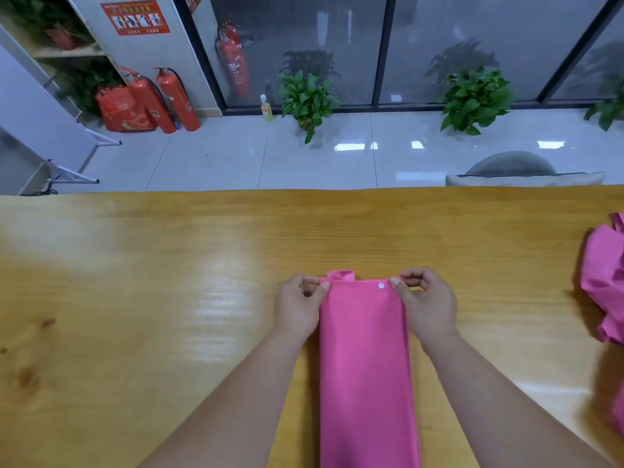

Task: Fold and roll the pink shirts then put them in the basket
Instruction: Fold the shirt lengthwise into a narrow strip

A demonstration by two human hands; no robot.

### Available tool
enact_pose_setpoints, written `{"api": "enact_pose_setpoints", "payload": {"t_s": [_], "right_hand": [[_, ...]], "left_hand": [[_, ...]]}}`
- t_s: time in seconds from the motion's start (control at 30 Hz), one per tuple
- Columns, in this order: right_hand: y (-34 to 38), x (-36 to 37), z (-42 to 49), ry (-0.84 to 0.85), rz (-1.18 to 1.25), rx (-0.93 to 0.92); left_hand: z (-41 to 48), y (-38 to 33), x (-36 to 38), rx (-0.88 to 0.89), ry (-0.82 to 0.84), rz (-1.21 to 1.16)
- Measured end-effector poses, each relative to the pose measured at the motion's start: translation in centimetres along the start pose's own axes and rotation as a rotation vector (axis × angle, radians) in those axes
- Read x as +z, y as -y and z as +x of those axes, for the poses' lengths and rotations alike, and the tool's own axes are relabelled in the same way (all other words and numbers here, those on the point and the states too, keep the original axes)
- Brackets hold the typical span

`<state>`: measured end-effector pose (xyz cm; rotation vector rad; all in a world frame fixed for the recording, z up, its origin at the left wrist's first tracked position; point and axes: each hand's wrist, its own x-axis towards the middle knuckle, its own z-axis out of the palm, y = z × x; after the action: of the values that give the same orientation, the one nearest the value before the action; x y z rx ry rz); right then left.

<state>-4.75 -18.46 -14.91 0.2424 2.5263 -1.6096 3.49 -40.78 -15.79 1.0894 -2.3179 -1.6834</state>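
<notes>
Both hands, left hand (299, 304) and right hand (427, 304), pinch the folded pink shirt's (366, 359) far corners; rolling tight and even should keep it neat.

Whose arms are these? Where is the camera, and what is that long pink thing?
Those are a person's two bare arms, no machine here. The camera sits on the person's head, looking forward and down, so you see what they see. On the yellow wooden table lies a narrow folded pink shirt, stretched toward the person. The left hand and the right hand each pinch a far corner of it; that pinch is the grip. A crumpled pink cloth pile lies at the right edge. No basket shows.
</notes>
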Motion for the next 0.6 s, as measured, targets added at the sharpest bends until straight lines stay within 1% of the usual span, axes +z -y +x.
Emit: {"api": "enact_pose_setpoints", "payload": {"t_s": [0.07,0.13,0.17,0.2,0.27,0.33,0.37,0.43,0.6], "right_hand": [[-0.6,1.4,-0.8,-0.133,-0.222,-0.033],[-1.4,2.7,-2.8,-0.195,-0.421,-0.129],[-1.7,3.4,-4.4,-0.181,-0.523,-0.197],[-1.9,3.9,-6.4,-0.123,-0.631,-0.262],[-2.6,5.0,-10.0,0.092,-0.824,-0.411],[-3.8,5.7,-11.5,0.289,-0.959,-0.542],[-4.2,5.9,-11.2,0.339,-1.006,-0.563],[-4.2,6.2,-9.9,0.372,-1.068,-0.537],[-3.0,7.1,-7.8,0.357,-1.123,-0.518]], "left_hand": [[-0.2,1.2,0.2,0.138,-0.102,0.316],[-1.1,3.3,-0.2,0.306,-0.139,0.6],[-2.1,4.5,-0.7,0.375,-0.113,0.694],[-3.3,5.9,-1.3,0.429,-0.06,0.77],[-6.1,8.8,-3.1,0.522,0.062,0.896],[-8.0,10.8,-4.8,0.567,0.127,0.982],[-8.5,11.1,-5.3,0.566,0.139,1.004],[-8.7,10.8,-5.5,0.553,0.144,1.037],[-8.6,10.5,-5.4,0.521,0.148,1.045]]}}
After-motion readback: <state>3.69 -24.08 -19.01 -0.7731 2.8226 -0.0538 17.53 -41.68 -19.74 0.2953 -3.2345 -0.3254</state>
